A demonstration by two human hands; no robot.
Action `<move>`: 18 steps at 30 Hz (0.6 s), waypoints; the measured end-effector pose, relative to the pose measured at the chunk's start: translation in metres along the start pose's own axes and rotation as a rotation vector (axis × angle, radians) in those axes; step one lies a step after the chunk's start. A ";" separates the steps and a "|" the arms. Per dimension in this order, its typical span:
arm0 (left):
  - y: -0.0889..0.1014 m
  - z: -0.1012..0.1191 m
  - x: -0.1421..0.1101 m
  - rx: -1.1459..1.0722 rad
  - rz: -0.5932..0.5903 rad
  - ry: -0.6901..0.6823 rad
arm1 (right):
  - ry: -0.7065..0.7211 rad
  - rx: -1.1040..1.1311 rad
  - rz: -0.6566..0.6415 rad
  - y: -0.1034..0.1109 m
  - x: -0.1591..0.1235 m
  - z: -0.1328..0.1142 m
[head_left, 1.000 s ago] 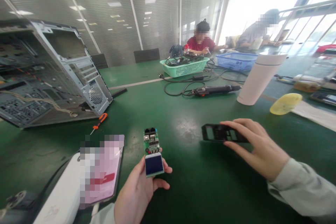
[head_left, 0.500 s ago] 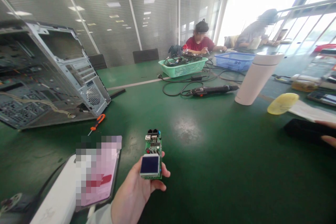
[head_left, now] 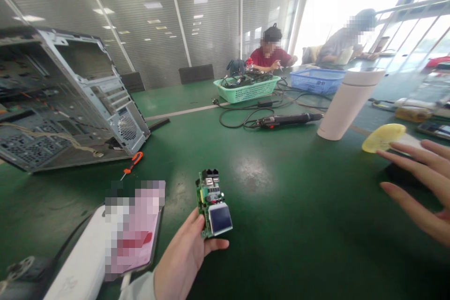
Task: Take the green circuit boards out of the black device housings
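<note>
My left hand (head_left: 190, 248) grips a green circuit board (head_left: 210, 199) above the table. The board carries a small dark display at its near end and black and metal sockets at its far end. It is tilted, so its left edge shows. At the right edge of the view, my right hand (head_left: 427, 187) is open with fingers spread, and no object shows in it. Just behind those fingers lies a dark object (head_left: 397, 173), mostly hidden. A yellow rounded item (head_left: 383, 138) sits beyond my right fingertips.
An open computer case (head_left: 80, 98) stands at left, an orange-handled screwdriver (head_left: 133, 163) beside it. A phone (head_left: 140, 229) and white power bank (head_left: 84, 253) lie near left. Further back are a pink tumbler (head_left: 348, 105), black electric screwdriver (head_left: 288, 121), green basket (head_left: 248, 91), blue basket (head_left: 316, 80) and two people.
The circuit board has turned in my left hand and shifted slightly right. My right hand has come further into view, off the dark object, with its fingers now spread.
</note>
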State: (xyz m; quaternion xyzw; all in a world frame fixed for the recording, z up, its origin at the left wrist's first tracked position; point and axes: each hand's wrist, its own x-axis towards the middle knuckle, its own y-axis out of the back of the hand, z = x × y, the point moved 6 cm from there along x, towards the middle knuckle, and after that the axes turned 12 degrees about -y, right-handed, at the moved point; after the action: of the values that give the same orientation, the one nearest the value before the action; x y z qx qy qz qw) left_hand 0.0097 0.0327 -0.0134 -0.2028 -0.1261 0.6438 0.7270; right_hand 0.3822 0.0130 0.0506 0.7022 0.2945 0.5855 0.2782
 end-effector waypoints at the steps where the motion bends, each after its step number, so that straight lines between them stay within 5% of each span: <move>1: 0.001 -0.001 0.001 0.019 0.012 0.003 | 0.096 0.017 0.028 0.003 0.000 -0.021; 5: 0.001 -0.001 -0.002 0.149 -0.052 -0.068 | 0.296 0.242 -0.053 0.001 -0.008 -0.089; 11: -0.008 0.019 -0.014 0.624 -0.121 -0.411 | 0.447 0.497 -0.336 -0.016 -0.030 -0.180; 18: -0.015 0.032 -0.016 0.925 -0.174 -0.611 | 0.500 0.582 -0.159 -0.029 -0.030 -0.217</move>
State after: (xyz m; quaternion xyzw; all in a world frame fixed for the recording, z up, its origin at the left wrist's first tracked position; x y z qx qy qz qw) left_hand 0.0068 0.0199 0.0231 0.3442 -0.0518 0.5990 0.7211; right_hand 0.1612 0.0209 0.0442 0.5625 0.5605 0.6070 0.0314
